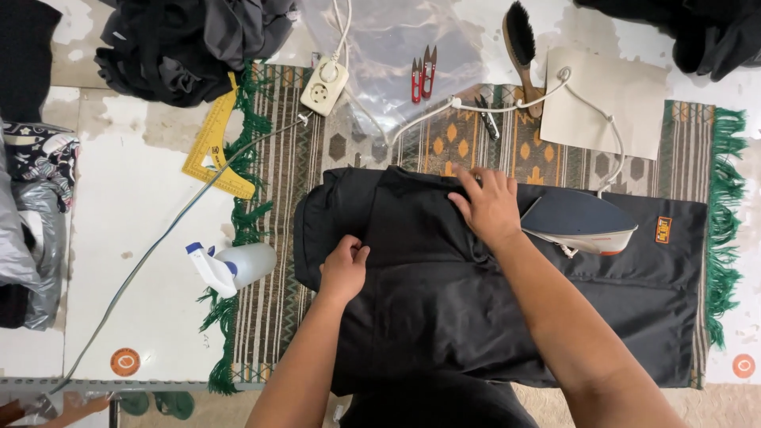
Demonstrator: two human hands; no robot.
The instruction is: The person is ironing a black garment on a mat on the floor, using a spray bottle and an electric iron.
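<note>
Smoothing a black garment (444, 301) lying across a striped mat (277, 309).

The left hand (343, 269) is pinching a fold shut; the right hand (489, 206) is pressing flat, fingers spread, beside an iron (583, 222). Farther off, red snips (423, 73) are lying.

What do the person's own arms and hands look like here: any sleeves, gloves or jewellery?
Both forearms are bare, with no sleeves in view. The left hand and right hand wear no gloves, and no rings, watch or bracelets show from this view.
</note>
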